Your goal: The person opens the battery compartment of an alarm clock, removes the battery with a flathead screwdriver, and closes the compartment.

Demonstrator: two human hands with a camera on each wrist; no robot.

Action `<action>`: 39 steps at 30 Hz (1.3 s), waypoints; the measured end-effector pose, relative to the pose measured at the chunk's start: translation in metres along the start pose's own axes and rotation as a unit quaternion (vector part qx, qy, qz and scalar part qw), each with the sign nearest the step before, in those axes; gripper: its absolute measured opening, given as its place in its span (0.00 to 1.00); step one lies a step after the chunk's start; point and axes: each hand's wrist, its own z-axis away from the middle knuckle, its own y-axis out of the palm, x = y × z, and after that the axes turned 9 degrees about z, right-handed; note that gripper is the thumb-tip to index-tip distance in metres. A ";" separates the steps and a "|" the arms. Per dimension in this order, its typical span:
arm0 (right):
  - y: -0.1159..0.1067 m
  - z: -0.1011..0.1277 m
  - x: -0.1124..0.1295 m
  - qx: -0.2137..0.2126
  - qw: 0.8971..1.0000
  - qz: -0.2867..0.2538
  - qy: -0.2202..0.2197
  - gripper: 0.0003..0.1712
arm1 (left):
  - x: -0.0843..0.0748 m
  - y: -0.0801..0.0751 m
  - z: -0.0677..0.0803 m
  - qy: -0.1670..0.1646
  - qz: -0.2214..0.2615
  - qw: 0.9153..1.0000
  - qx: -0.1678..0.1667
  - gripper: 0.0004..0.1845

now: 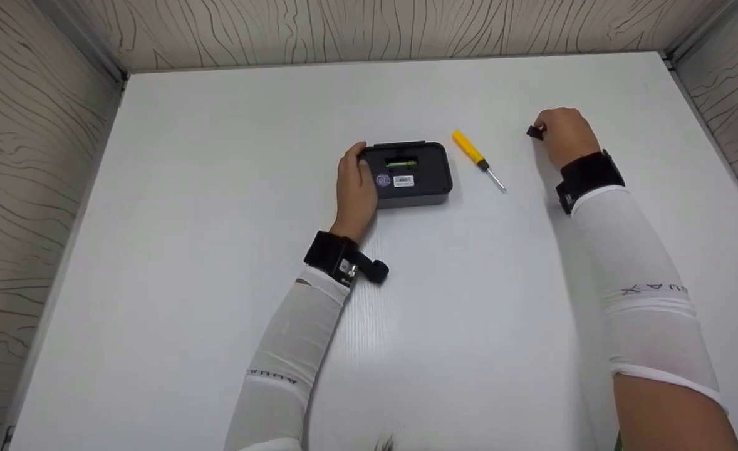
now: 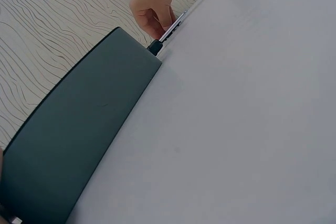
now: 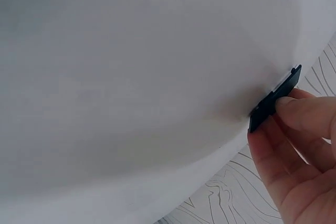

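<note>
A black box-shaped device (image 1: 428, 178) lies on the white table, with a small opening on top where a green-yellow battery (image 1: 401, 163) shows. My left hand (image 1: 354, 188) grips its left end, the thumb along the near side of the top and the fingers toward the far corner. In the left wrist view the device's long dark side (image 2: 84, 129) fills the left. Off to the right, my right hand (image 1: 566, 134) pinches a small flat black battery cover (image 3: 275, 98) between thumb and fingers, close over the table.
Between the two hands lies a screwdriver (image 1: 467, 147) with a yellow handle, its metal tip pointing toward the near right. Wood-patterned panels (image 1: 375, 31) stand along the table's back and both sides.
</note>
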 end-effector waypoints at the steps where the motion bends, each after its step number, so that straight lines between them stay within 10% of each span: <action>1: 0.000 0.000 0.000 0.002 1.000 0.003 0.000 0.15 | 0.000 0.000 0.000 0.002 -0.002 1.000 0.000 0.22; 39: -0.009 -0.007 0.070 -0.022 0.998 0.009 -0.053 0.18 | 0.002 0.001 -0.002 0.008 -0.004 1.000 -0.001 0.23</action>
